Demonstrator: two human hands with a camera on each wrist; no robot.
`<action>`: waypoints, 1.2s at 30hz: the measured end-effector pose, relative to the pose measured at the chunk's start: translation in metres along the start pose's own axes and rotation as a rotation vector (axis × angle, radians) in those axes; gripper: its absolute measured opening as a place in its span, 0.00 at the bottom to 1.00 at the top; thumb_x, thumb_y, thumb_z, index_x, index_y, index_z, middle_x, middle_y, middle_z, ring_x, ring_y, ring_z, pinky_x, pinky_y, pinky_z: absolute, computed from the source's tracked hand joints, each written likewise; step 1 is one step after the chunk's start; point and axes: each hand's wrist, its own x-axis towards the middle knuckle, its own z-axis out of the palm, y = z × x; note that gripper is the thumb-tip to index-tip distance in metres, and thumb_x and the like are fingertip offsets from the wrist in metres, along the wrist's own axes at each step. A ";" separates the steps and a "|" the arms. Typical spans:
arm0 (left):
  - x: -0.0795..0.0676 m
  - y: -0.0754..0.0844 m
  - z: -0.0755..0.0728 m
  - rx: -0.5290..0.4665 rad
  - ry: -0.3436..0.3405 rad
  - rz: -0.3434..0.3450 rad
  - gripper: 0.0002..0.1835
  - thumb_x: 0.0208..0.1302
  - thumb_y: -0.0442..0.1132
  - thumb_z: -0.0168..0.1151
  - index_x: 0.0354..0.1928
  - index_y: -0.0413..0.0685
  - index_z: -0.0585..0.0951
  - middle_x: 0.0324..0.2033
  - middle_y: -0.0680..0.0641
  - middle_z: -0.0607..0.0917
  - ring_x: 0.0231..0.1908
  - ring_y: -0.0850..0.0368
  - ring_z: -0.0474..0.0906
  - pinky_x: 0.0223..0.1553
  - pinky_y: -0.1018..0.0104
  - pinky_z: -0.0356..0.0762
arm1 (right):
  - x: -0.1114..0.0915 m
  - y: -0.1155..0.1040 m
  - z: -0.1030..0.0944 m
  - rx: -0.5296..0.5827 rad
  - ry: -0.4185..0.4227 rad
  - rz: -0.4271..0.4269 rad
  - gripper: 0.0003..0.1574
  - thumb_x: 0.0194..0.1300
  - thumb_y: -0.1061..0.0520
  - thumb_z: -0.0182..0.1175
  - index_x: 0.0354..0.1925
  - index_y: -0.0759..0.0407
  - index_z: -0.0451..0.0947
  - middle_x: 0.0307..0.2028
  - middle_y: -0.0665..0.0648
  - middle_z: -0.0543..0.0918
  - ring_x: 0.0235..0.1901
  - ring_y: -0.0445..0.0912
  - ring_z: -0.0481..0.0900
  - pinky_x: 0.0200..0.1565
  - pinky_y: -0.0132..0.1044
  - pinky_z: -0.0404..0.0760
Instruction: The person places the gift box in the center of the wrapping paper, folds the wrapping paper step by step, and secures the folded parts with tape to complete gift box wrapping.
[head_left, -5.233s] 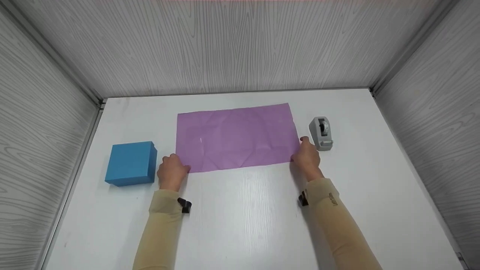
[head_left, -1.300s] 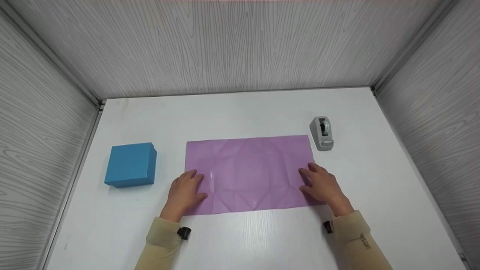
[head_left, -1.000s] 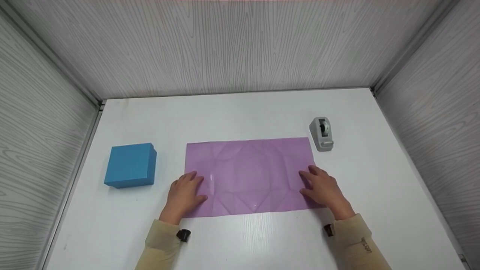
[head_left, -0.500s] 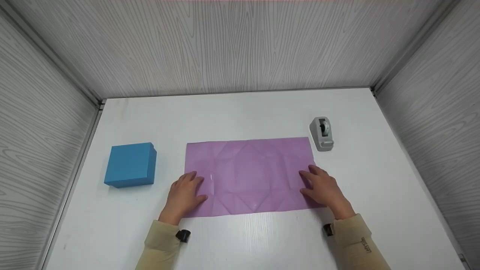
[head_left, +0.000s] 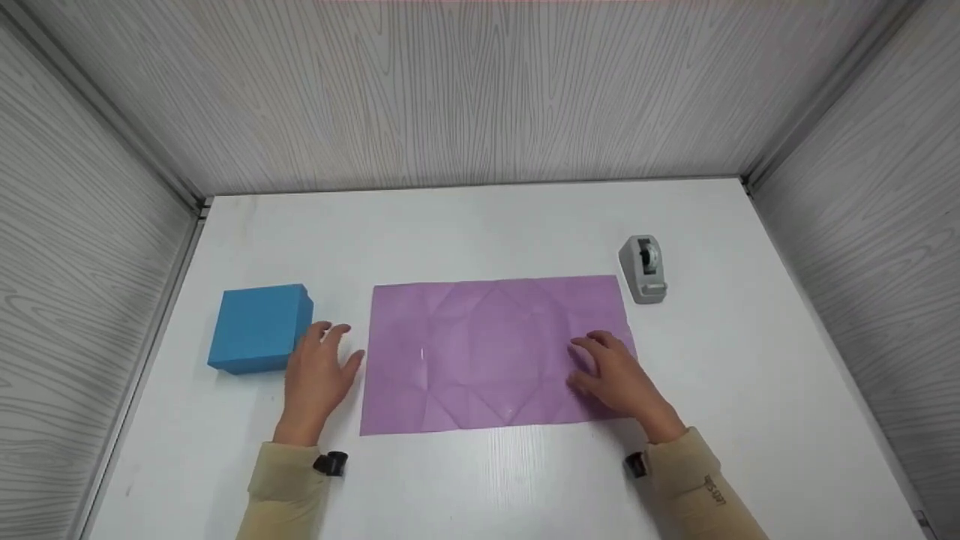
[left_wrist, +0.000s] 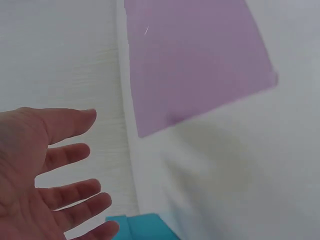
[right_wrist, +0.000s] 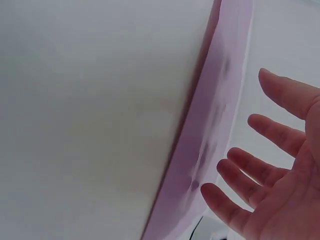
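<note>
A creased sheet of purple paper (head_left: 499, 352) lies flat at the middle of the white table. My left hand (head_left: 315, 375), fingers spread, is between the sheet's left edge and a blue box (head_left: 259, 328); its fingertips reach the box's right side in the head view, though I cannot tell whether they touch. The left wrist view has that hand (left_wrist: 45, 175) with nothing in it. Over the right part of the paper hovers my right hand (head_left: 619, 379), its fingers loosely bent and holding nothing, as the right wrist view also has it (right_wrist: 270, 175).
A grey tape dispenser (head_left: 643, 268) stands beyond the paper's upper right corner. Wood-grain panels (head_left: 472, 90) close off the table (head_left: 480, 487) at the back and on both sides.
Earlier the paper was drawn nearer over the table; it now lies still. In the last half second my left hand left it and moved left to the box, while my right hand shifted slightly left.
</note>
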 end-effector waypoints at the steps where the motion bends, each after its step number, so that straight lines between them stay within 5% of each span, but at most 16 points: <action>1: 0.002 -0.005 -0.005 -0.003 0.048 -0.006 0.24 0.63 0.39 0.66 0.58 0.35 0.76 0.57 0.30 0.72 0.56 0.32 0.69 0.56 0.37 0.68 | 0.002 -0.005 0.002 0.017 -0.006 -0.003 0.34 0.60 0.54 0.70 0.61 0.64 0.74 0.59 0.68 0.71 0.59 0.61 0.70 0.61 0.55 0.69; 5: 0.009 -0.024 -0.024 -0.031 0.228 -0.059 0.23 0.63 0.37 0.66 0.57 0.33 0.76 0.53 0.30 0.72 0.54 0.32 0.69 0.55 0.38 0.68 | 0.011 -0.027 0.008 0.071 -0.009 -0.026 0.34 0.60 0.56 0.70 0.62 0.64 0.73 0.57 0.66 0.72 0.57 0.58 0.71 0.60 0.51 0.69; 9: 0.012 -0.045 -0.042 -0.063 0.295 -0.179 0.24 0.65 0.37 0.63 0.59 0.32 0.74 0.54 0.29 0.70 0.56 0.31 0.67 0.56 0.36 0.65 | 0.023 -0.051 0.013 0.098 0.002 -0.074 0.34 0.61 0.56 0.69 0.62 0.64 0.73 0.55 0.64 0.72 0.52 0.55 0.73 0.57 0.50 0.72; 15: 0.014 -0.078 -0.056 -0.111 0.216 -0.377 0.33 0.69 0.44 0.57 0.69 0.34 0.64 0.62 0.26 0.62 0.63 0.29 0.58 0.60 0.32 0.55 | 0.042 -0.082 0.023 0.168 -0.055 -0.137 0.37 0.62 0.56 0.69 0.66 0.62 0.69 0.57 0.64 0.71 0.53 0.59 0.74 0.55 0.51 0.73; 21: 0.013 -0.102 -0.061 -0.282 0.159 -0.526 0.39 0.71 0.53 0.51 0.75 0.38 0.54 0.68 0.27 0.53 0.68 0.31 0.51 0.65 0.36 0.52 | 0.061 -0.105 0.040 0.221 -0.127 -0.132 0.39 0.64 0.54 0.67 0.69 0.60 0.66 0.59 0.64 0.71 0.55 0.60 0.74 0.56 0.51 0.73; 29: 0.016 -0.117 -0.064 -0.367 0.099 -0.592 0.40 0.73 0.54 0.45 0.74 0.33 0.51 0.68 0.25 0.59 0.67 0.29 0.56 0.64 0.38 0.58 | 0.084 -0.131 0.062 0.317 -0.197 -0.056 0.39 0.66 0.52 0.65 0.71 0.56 0.64 0.61 0.64 0.72 0.58 0.56 0.74 0.57 0.48 0.73; 36: 0.016 -0.121 -0.059 -0.390 0.024 -0.629 0.40 0.75 0.56 0.40 0.74 0.30 0.50 0.71 0.27 0.55 0.70 0.31 0.50 0.67 0.40 0.53 | 0.098 -0.148 0.075 0.353 -0.239 -0.035 0.39 0.67 0.51 0.64 0.71 0.55 0.63 0.61 0.63 0.73 0.58 0.53 0.74 0.58 0.44 0.74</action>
